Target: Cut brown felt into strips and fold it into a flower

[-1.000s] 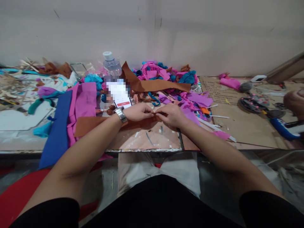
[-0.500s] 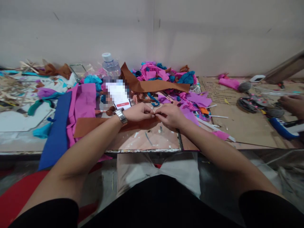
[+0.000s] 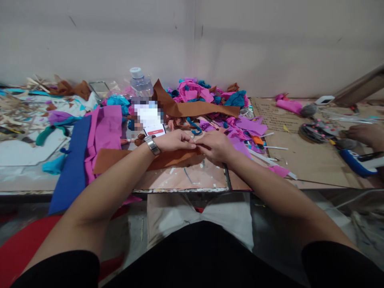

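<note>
A strip of brown crepe paper (image 3: 169, 160) runs from beneath my left forearm to my fingertips, above the front part of the table. My left hand (image 3: 177, 141), with a metal watch (image 3: 153, 145) at its wrist, pinches the strip's upper edge near its right end. Touching it from the other side, my right hand (image 3: 214, 146) has thumb and forefinger closed on the same edge. Both sets of fingertips meet, and the exact bit between them is hidden. Just behind my left hand lies a phone (image 3: 152, 124) with a lit screen.
Blue crepe paper (image 3: 72, 156) hangs over the table edge beside pink sheets (image 3: 108, 126). A plastic bottle (image 3: 141, 84), crumpled paper scraps (image 3: 195, 91) and another brown strip (image 3: 204, 109) lie behind. At right, another person's hand (image 3: 366, 136) is near a blue-and-white tool (image 3: 358, 162).
My hands stay together at almost the same spot, with slight finger movement. The brown strip under them has shifted a little. The other person's hand at right has moved slightly left.
</note>
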Available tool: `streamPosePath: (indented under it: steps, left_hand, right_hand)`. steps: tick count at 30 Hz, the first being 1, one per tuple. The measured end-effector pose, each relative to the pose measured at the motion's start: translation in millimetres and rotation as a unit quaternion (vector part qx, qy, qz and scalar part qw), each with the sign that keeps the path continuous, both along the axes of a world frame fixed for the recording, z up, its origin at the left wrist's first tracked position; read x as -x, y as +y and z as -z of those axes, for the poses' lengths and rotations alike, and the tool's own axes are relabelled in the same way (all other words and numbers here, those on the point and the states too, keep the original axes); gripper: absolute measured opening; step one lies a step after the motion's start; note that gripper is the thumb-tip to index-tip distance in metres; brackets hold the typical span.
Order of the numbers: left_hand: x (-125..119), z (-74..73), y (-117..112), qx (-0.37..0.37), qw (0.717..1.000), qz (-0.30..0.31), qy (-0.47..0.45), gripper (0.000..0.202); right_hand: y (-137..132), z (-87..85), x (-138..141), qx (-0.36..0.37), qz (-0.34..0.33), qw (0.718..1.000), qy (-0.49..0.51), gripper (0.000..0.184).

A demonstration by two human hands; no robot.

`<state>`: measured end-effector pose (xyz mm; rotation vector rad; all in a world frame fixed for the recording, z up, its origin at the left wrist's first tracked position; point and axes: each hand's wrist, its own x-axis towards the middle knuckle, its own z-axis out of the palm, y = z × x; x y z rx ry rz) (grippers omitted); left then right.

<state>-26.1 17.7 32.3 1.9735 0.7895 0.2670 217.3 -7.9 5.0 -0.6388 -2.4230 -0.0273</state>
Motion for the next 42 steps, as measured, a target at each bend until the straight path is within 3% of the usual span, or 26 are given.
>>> streamPosePath:
  steps: [9, 15, 30, 42]
  left_hand:
    - [-2, 2.0, -1, -0.01, 0.999, -0.036, -0.027, 0.048]
    - [-2, 4.6, 0, -0.016, 0.999, -0.045, -0.01, 0.051]
    - [-1, -3.9, -2, -0.018, 0.999, -0.035, -0.013, 0.034]
    - [2, -3.8, 0, -0.022, 1.0, -0.021, 0.007, 0.034]
  right_hand:
    - [-2, 0.7, 0, 0.047, 0.042, 0.998, -0.007, 0.021]
    - [-2, 0.1, 0, 0.037, 0.044, 0.998, -0.013, 0.021]
    - [-4, -4.1, 2, 0.056, 0.057, 0.997, 0.015, 0.017]
    - [1, 1.8, -2, 0.021, 0.009, 1.0, -0.007, 0.023]
